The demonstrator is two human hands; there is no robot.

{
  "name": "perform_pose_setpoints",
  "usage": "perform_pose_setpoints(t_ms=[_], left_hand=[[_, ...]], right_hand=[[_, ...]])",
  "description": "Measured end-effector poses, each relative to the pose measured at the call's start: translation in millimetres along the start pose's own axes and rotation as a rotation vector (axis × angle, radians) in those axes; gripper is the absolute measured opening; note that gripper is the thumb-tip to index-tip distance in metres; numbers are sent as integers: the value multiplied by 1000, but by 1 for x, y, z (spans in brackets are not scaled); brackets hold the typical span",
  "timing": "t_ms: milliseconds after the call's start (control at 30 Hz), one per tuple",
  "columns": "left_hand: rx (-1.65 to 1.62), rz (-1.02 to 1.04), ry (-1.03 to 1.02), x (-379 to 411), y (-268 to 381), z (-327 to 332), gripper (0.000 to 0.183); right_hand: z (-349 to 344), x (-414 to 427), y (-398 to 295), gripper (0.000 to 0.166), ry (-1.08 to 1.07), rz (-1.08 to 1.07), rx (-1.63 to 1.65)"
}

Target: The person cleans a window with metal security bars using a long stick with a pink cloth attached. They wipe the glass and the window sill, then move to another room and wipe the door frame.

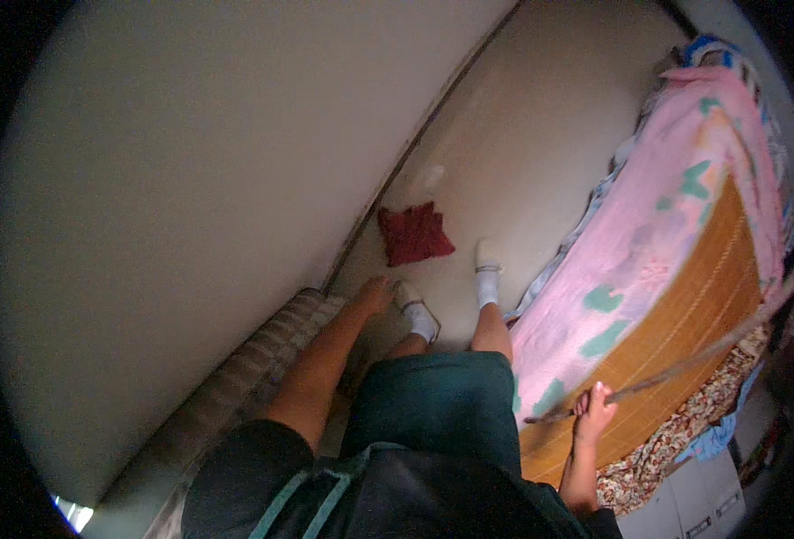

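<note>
My right hand (596, 411) is closed around a long thin stick (693, 364), which slants up to the right across a bed-like surface with an orange-brown woven cover (673, 343). A pink blanket (619, 283) with green patches lies along that surface's near side. My left hand (375, 295) hangs low beside my left foot, close to the wall; its fingers are blurred, and whether it holds anything cannot be told. Ahead of my feet, a dark red cloth (415, 234) lies on the floor.
A large plain wall (188, 168) rises at left, meeting the floor (505, 135) along a dark edge. A padded striped piece (255, 357) runs along the wall's foot. Patterned brown fabric (680, 411), a light blue cloth (710, 438) and white drawers (700, 495) are at lower right.
</note>
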State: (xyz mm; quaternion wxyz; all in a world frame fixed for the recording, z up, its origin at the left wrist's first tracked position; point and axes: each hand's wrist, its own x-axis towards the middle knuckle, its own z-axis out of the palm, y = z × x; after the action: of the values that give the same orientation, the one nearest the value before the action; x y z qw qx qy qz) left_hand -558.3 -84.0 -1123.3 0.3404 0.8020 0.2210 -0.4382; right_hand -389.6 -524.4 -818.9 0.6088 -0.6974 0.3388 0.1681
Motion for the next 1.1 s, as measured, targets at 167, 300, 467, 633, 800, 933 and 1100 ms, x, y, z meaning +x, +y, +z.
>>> perform_pose_setpoints(t_ms=[167, 300, 467, 633, 800, 933, 1100], left_hand=[[-68, -182, 8, 97, 30, -4, 78], [78, -232, 111, 184, 14, 42, 88], [265, -410, 119, 187, 86, 12, 80], [86, -298, 187, 218, 33, 20, 57], [-873, -59, -68, 161, 24, 28, 46], [-1851, -98, -39, 41, 137, -8, 42], [-2123, 404, -171, -110, 274, -120, 52]], right_hand=[[-18, 25, 46, 14, -27, -51, -32], [-16, 38, 50, 9, 38, -32, -62], [-20, 48, 46, 11, -21, 23, -51], [-27, 50, 56, 12, 99, 72, -42], [-83, 23, 88, 19, 61, 1, -404], [-90, -22, 48, 23, 22, 6, -472], [-132, -89, 7, 19, -114, -178, -648]])
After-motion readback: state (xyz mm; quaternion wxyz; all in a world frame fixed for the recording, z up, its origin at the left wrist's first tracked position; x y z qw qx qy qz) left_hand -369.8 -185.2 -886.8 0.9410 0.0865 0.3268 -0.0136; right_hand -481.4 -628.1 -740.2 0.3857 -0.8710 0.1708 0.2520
